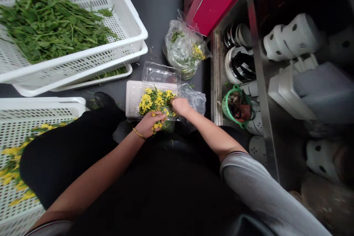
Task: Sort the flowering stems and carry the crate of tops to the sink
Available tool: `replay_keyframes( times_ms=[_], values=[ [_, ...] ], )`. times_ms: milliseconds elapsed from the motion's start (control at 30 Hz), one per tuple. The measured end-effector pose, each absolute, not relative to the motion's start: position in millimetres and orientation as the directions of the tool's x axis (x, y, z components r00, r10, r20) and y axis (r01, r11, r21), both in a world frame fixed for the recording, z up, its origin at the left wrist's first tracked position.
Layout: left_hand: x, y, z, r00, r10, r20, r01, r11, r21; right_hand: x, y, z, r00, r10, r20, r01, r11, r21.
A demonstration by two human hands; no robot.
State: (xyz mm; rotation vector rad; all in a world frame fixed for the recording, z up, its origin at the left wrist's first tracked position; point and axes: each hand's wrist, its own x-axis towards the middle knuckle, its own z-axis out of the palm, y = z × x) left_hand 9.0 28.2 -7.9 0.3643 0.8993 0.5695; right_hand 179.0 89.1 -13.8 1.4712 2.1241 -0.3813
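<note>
Holding flowers [156, 126], grey floor [155, 3], baskets [142, 32], steel shelving [262, 81]

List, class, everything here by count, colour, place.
Baskets: at least three, white, left
Leaves: one heap, green, upper left basket
Flowering stems: many, yellow and green, clear box and lower left basket
Clear box: one, transparent, centre
Pale container: one, whitish, under clear box
Plastic bags: two, clear, beyond and right of box
Carton: one, magenta, top centre
Rack: one, silvery, right
Tubs: several, whitish, on rack
Dishes: several, black and white, on rack
Small basket: one, green, on rack
Floor: one, dark grey, beneath
Shoe: one, black, left of centre
Sleeves: two, grey, lower corners
Bracelet: one, yellow, left wrist
Left hand: one, bare, holding stems
Right hand: one, bare, box's right end
</note>
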Motion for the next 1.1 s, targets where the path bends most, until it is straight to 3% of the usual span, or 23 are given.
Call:
replay_keyframes(
  times_ms=[133,267,367,467,533,600,700,767,800,867,900,967,1033,1100],
  values=[
    [14.3,26.4,-11.0,0.354,0.609,-0.709,-0.274,0.793,0.544,186.4,67.9,19.5,-0.277,0.842,-0.462,0.951,0.31,-0.006],
    [14.1,25.2,-11.1,0.288,0.696,-0.658,-0.378,0.714,0.59,180.6,37.1,36.4,-0.358,0.856,-0.374,0.932,0.302,-0.2],
    [12.9,22.0,-6.6,0.257,0.746,-0.614,-0.277,0.666,0.693,177.4,16.4,34.0,-0.356,0.887,-0.293,0.893,0.23,-0.386],
    [15.3,14.9,0.2,0.229,0.884,-0.408,-0.083,0.436,0.896,178.8,0.8,24.9,-0.222,0.935,-0.276,0.78,0.0,-0.626],
    [18.9,9.2,4.9,0.246,0.942,-0.227,0.004,0.234,0.972,178.7,-6.5,19.9,-0.103,0.92,-0.378,0.608,-0.242,-0.756],
    [22.5,4.9,9.3,0.264,0.955,-0.138,0.029,0.135,0.99,175.0,-11.5,18.2,-0.038,0.862,-0.506,0.377,-0.456,-0.806],
    [22.1,5.3,15.7,0.239,0.961,-0.141,-0.057,0.158,0.986,165.8,-17.0,22.0,-0.064,0.793,-0.606,0.049,-0.604,-0.795],
    [15.3,11.6,20.1,0.235,0.942,-0.24,-0.204,0.289,0.935,164.6,-20.0,26.4,-0.155,0.77,-0.619,-0.033,-0.631,-0.775],
    [10.0,16.2,22.2,0.252,0.919,-0.302,-0.3,0.371,0.879,167.1,-20.7,28.5,-0.216,0.751,-0.624,0.019,-0.636,-0.772],
    [-2.2,26.9,26.3,0.3,0.868,-0.396,-0.48,0.496,0.724,177.7,-18.2,30.8,-0.301,0.701,-0.647,0.336,-0.557,-0.76],
    [-8.0,32.0,27.9,0.319,0.851,-0.417,-0.547,0.524,0.652,184.3,-14.3,30.6,-0.287,0.694,-0.66,0.551,-0.444,-0.706],
    [-16.3,39.9,29.7,0.336,0.84,-0.425,-0.631,0.536,0.561,195.5,0.4,26.6,-0.223,0.737,-0.638,0.869,-0.146,-0.473],
    [-18.9,43.4,28.7,0.368,0.832,-0.414,-0.662,0.548,0.512,198.9,22.6,17.1,-0.193,0.803,-0.564,0.969,0.064,-0.241],
    [-17.4,43.4,25.1,0.413,0.819,-0.399,-0.665,0.57,0.482,192.8,47.8,2.4,-0.18,0.835,-0.52,0.983,0.143,-0.11]
  ],
)
